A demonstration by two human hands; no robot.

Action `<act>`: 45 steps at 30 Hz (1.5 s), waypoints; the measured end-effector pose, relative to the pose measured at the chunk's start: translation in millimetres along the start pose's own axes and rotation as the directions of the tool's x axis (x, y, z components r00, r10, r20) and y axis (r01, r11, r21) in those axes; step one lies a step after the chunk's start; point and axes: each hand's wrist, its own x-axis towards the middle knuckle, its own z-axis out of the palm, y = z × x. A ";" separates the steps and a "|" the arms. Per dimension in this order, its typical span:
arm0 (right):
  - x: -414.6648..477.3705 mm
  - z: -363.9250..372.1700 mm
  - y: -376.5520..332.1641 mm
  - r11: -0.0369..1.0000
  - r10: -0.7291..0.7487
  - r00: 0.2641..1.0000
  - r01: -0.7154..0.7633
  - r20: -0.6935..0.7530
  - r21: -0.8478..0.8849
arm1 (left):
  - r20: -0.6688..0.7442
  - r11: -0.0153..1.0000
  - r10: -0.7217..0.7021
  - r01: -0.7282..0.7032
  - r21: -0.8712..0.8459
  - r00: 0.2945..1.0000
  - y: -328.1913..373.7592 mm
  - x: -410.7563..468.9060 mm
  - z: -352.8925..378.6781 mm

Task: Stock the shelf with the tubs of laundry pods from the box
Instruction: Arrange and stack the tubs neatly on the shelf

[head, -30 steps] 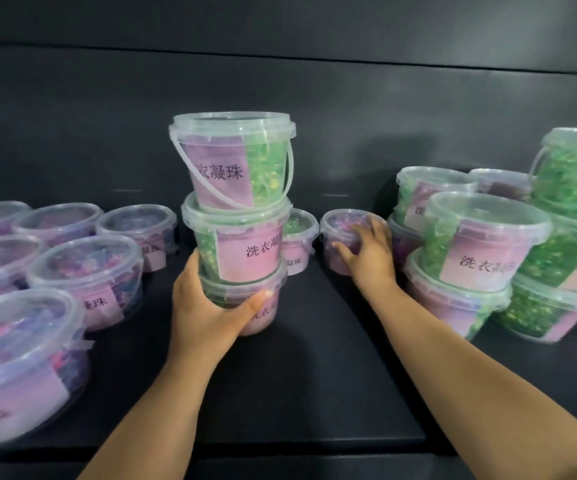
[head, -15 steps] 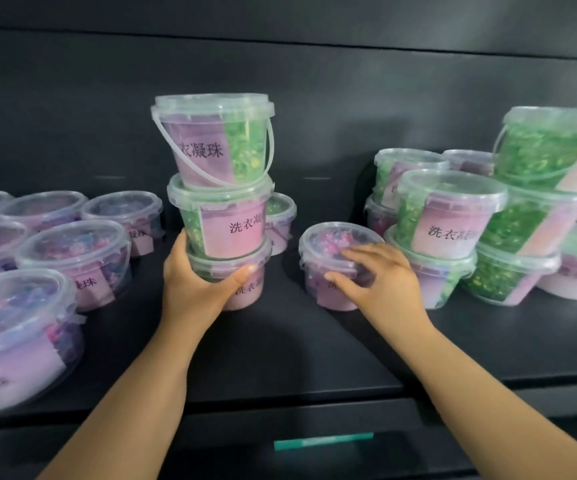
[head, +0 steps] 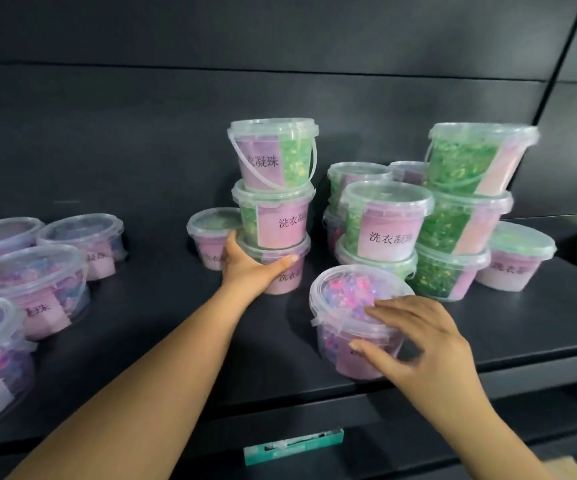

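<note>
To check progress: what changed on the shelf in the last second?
The right hand pulled the pink tub from the back to the shelf's front edge. The left hand, still holding the stack of three tubs, slid it right. Other tubs stayed.

A shop is indicated: a dark shelf [head: 162, 299] with a plain back panel [head: 141, 133] is stocked with many identical labelled tubs [head: 385, 223], stacked at 1 o'clock and set in rows at 9 o'clock. A teal tag holder [head: 293, 445] is seen below the front edge at 6 o'clock.
</note>
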 end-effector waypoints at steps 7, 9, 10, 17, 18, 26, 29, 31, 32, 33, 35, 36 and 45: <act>-6.3 -5.2 14.6 0.999 -0.018 0.999 0.019 -0.030 0.049 | -0.131 0.979 -0.182 0.168 -0.116 0.975 6.1 15.2 55.3; -7.3 -6.5 16.7 0.998 -0.027 0.999 0.028 -0.026 0.062 | -0.132 0.974 -0.195 0.176 -0.142 0.972 8.1 18.5 59.1; -6.9 -6.5 16.8 0.998 -0.028 0.999 0.029 -0.022 0.058 | -0.130 0.972 -0.199 0.178 -0.156 0.971 8.5 21.0 58.2; -6.4 -3.4 12.4 0.991 0.054 0.998 -0.058 0.036 0.119 | 0.018 0.921 -0.210 0.204 -0.332 0.977 16.8 -7.3 19.9; -5.4 0.5 9.4 0.988 0.052 0.998 -0.057 0.038 0.146 | 0.034 0.927 -0.123 0.127 -0.354 0.992 22.9 -21.4 9.2; 18.0 42.0 -32.0 0.735 0.273 0.942 -0.335 0.196 0.590 | 0.413 0.633 0.556 -0.689 0.352 0.721 26.1 -115.3 -75.6; 30.5 44.3 -10.4 0.633 0.636 0.771 -0.513 -0.013 0.579 | 0.401 0.519 0.503 -0.639 0.568 0.765 16.5 -115.9 -91.5; 38.3 48.1 13.7 0.615 0.742 0.670 -0.669 -0.019 0.418 | 0.302 0.551 0.475 -0.547 0.630 0.827 11.9 -113.3 -104.4; 40.9 50.8 23.6 0.608 0.766 0.642 -0.715 -0.019 0.346 | 0.263 0.552 0.471 -0.514 0.657 0.842 8.3 -111.2 -111.8; 43.7 54.7 31.9 0.593 0.784 0.621 -0.744 -0.009 0.308 | 0.225 0.554 0.469 -0.482 0.679 0.854 5.8 -108.6 -119.1; 48.7 60.1 41.2 0.519 0.823 0.566 -0.782 0.046 0.345 | 0.155 0.572 0.450 -0.416 0.707 0.880 2.9 -103.0 -130.5; 49.2 62.4 43.9 0.481 0.833 0.546 -0.791 0.083 0.378 | 0.126 0.583 0.434 -0.385 0.716 0.892 1.6 -99.9 -135.4; 36.5 60.8 40.6 0.519 0.771 0.629 -0.711 0.100 0.475 | -0.064 0.659 0.149 -0.051 0.750 0.987 0.4 -20.0 -148.1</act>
